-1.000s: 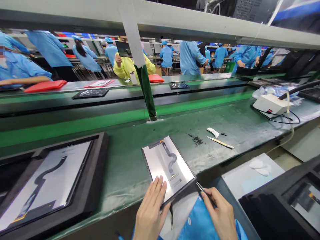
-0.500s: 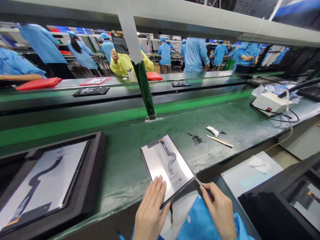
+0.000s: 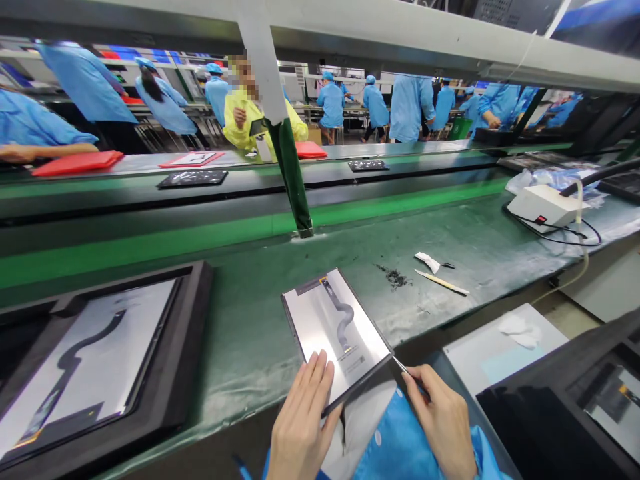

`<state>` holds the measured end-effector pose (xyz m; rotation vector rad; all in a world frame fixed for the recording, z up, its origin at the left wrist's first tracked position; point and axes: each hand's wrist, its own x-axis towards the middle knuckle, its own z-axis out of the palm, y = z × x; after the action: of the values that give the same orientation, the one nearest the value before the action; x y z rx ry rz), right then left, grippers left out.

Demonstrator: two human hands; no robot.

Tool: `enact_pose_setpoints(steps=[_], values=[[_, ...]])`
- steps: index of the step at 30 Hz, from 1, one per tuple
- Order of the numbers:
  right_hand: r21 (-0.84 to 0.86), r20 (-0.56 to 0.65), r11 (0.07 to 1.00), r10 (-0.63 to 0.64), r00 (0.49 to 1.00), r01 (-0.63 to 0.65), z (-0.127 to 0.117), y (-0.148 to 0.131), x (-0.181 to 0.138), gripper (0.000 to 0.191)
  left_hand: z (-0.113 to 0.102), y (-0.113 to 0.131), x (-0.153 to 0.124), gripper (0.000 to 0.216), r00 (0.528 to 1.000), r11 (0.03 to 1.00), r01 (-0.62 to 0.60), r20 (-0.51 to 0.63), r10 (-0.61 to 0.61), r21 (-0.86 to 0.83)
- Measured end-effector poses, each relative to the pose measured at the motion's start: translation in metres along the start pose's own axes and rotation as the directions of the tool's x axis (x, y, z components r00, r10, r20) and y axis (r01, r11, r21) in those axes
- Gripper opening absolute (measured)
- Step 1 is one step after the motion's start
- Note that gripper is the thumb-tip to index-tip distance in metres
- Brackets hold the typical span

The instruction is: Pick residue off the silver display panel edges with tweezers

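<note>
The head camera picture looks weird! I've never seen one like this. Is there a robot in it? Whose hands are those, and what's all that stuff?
No robot here, just a person. The camera sits on their head, looking forward and down, so you see roughly what they see.

Their left hand lies flat on a thin panel with a wavy gray strip on it. Their right hand pinches a thin metal tool, perhaps tweezers, with its tip at the panel's corner.

On the green table there are black scraps, a pale yellow tool and a white box with a red switch. On the left, a black tray holds another panel with a wavy strip.
</note>
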<state>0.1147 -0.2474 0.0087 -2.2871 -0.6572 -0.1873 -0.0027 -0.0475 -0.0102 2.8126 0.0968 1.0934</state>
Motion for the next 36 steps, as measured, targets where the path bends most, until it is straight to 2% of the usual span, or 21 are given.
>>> enact_pose_setpoints(steps=[4, 7, 9, 12, 13, 15, 17, 19, 21, 23, 25, 29, 36], values=[[0.058, 0.018, 0.996, 0.062, 0.998, -0.063, -0.001, 0.0, 0.001, 0.042, -0.001, 0.001, 0.001, 0.063, 1.0, 1.0, -0.006, -0.005, 0.006, 0.002], [0.227, 0.12, 0.947, 0.203, 0.972, -0.226, -0.004, 0.001, 0.007, 0.042, -0.001, 0.001, 0.002, 0.062, 1.0, 1.0, -0.011, -0.01, 0.011, -0.008], [0.386, 0.275, 0.827, 0.32, 0.907, -0.409, -0.007, 0.001, 0.014, 0.044, 0.0, 0.001, 0.002, 0.062, 1.0, 1.0, -0.014, -0.015, 0.014, -0.016], [0.501, 0.537, 0.564, 0.392, 0.747, -0.656, -0.008, 0.003, 0.026, 0.049, 0.001, 0.001, 0.001, 0.059, 0.999, 1.0, -0.019, -0.029, 0.018, -0.021], [0.502, 0.588, 0.512, 0.389, 0.709, -0.697, -0.008, 0.004, 0.028, 0.051, 0.001, 0.001, 0.001, 0.059, 0.999, 1.0, -0.02, -0.031, 0.019, -0.022], [0.494, 0.627, 0.482, 0.379, 0.681, -0.723, -0.008, 0.005, 0.031, 0.053, 0.001, 0.001, 0.001, 0.058, 0.999, 1.0, -0.018, -0.031, 0.017, -0.022], [0.497, 0.621, 0.484, 0.382, 0.685, -0.72, -0.008, 0.006, 0.031, 0.053, 0.001, 0.001, 0.002, 0.057, 0.999, 1.0, -0.016, -0.028, 0.015, -0.022], [0.511, 0.559, 0.528, 0.396, 0.728, -0.679, -0.009, 0.008, 0.027, 0.051, 0.001, 0.001, 0.003, 0.056, 0.999, 1.0, -0.016, -0.036, 0.015, -0.022], [0.482, 0.43, 0.665, 0.389, 0.815, -0.571, -0.01, 0.009, 0.021, 0.047, 0.001, 0.001, 0.003, 0.056, 0.999, 1.0, -0.014, -0.042, 0.013, -0.022], [0.363, 0.297, 0.826, 0.337, 0.894, -0.432, -0.011, 0.01, 0.014, 0.042, 0.001, 0.001, 0.002, 0.056, 0.999, 1.0, -0.011, -0.041, 0.01, -0.021], [0.227, 0.217, 0.92, 0.271, 0.938, -0.318, -0.011, 0.009, 0.009, 0.04, 0.002, 0.001, 0.002, 0.056, 0.999, 1.0, -0.014, -0.041, 0.013, -0.021], [0.106, 0.13, 0.981, 0.149, 0.98, -0.163, -0.008, 0.006, 0.006, 0.041, 0.001, 0.002, 0.002, 0.057, 0.998, 0.999, -0.018, -0.055, 0.016, -0.028], [0.017, 0.068, 1.0, 0.025, 0.997, -0.026, -0.007, 0.003, 0.006, 0.045, 0.002, 0.002, 0.001, 0.057, 0.999, 0.999, 0.001, -0.046, -0.002, -0.037]])
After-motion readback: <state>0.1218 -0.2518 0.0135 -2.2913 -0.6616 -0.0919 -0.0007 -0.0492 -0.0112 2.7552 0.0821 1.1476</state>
